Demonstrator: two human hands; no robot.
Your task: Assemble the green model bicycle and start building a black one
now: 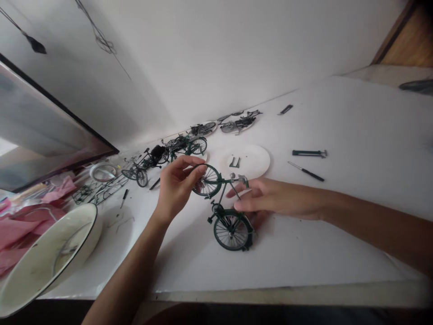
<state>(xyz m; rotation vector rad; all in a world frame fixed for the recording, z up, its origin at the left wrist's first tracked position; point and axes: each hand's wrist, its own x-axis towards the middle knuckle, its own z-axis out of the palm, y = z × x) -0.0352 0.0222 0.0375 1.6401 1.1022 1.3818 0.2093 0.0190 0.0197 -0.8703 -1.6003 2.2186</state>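
Model bicycle (green), in both hands

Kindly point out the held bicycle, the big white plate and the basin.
Held bicycle (219,209): head view, crank area.
Big white plate (255,159): head view, bare right side.
Basin (41,249): head view, inner wall.

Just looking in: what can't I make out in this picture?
In the head view:
Green bicycle: the right hand covers where a saddle would sit.
Front wheel: partly covered by the left hand.
Small green part on the white plate: too small to identify.
Dark thing, far right: cut off by the edge.
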